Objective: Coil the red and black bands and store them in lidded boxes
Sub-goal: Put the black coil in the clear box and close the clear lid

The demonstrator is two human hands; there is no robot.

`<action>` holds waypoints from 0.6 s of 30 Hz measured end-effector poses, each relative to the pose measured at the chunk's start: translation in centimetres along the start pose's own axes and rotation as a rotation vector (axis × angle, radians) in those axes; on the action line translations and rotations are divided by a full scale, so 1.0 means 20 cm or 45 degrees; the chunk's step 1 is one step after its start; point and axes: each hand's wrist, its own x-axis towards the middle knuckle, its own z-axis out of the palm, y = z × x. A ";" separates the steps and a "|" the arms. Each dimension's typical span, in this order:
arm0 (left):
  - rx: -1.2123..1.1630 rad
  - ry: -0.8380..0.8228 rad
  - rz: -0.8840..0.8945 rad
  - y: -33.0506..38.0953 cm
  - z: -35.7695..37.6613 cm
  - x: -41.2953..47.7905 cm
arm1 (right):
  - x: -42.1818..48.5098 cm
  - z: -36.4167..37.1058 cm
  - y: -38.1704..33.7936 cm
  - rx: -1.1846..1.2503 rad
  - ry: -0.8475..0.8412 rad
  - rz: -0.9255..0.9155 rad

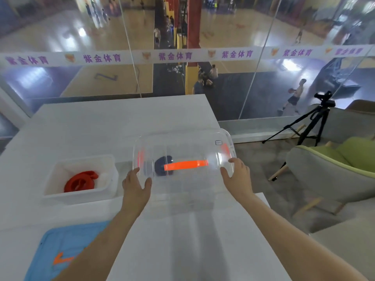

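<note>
A coiled red band (81,181) lies in an open white box (58,194) on the left of the white table (101,122). A clear lid (182,147) with orange clips is tilted above a second box at the table's right side. My left hand (136,184) grips the lid's left edge, and my right hand (238,175) grips its right edge. Through the lid I see a dark coiled band (160,166), blurred, and an orange clip bar (185,165). The box under the lid is hard to make out.
A blue mat (60,250) with an orange mark lies at the near left. Right of the table stand a camera tripod (312,122) and a grey-green armchair (334,169). A glass wall (263,82) rises just behind the table.
</note>
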 end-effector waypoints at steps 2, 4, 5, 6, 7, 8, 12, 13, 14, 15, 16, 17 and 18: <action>0.016 -0.007 -0.002 0.06 0.01 0.15 | 0.16 0.01 -0.03 -0.035 -0.038 0.024; 0.042 -0.014 -0.008 0.09 0.03 0.29 | 0.30 0.03 -0.05 -0.082 -0.068 0.031; 0.055 -0.031 -0.024 0.10 0.05 0.35 | 0.36 0.05 -0.06 -0.095 -0.081 0.035; 0.076 -0.053 -0.042 0.10 0.07 0.41 | 0.42 0.07 -0.07 -0.107 -0.102 0.046; 0.103 -0.079 -0.059 0.09 0.09 0.47 | 0.47 0.08 -0.07 -0.116 -0.125 0.061; 0.133 -0.114 -0.079 0.08 0.11 0.52 | 0.51 0.10 -0.07 -0.128 -0.148 0.076; 0.179 -0.256 -0.149 0.01 0.18 0.66 | 0.64 0.20 -0.03 -0.189 -0.286 0.079; 0.197 -0.286 -0.150 0.00 0.20 0.67 | 0.65 0.23 -0.01 -0.213 -0.314 0.058; 0.222 -0.310 -0.143 -0.02 0.22 0.68 | 0.66 0.26 0.01 -0.247 -0.322 0.029; 0.245 -0.323 -0.138 -0.02 0.24 0.69 | 0.66 0.28 0.03 -0.282 -0.311 -0.005; 0.268 -0.324 -0.137 -0.02 0.25 0.69 | 0.65 0.30 0.04 -0.311 -0.295 -0.029; 0.291 -0.321 -0.134 -0.03 0.26 0.69 | 0.65 0.32 0.06 -0.326 -0.279 -0.046; 0.310 -0.318 -0.129 -0.03 0.27 0.70 | 0.65 0.33 0.06 -0.327 -0.271 -0.055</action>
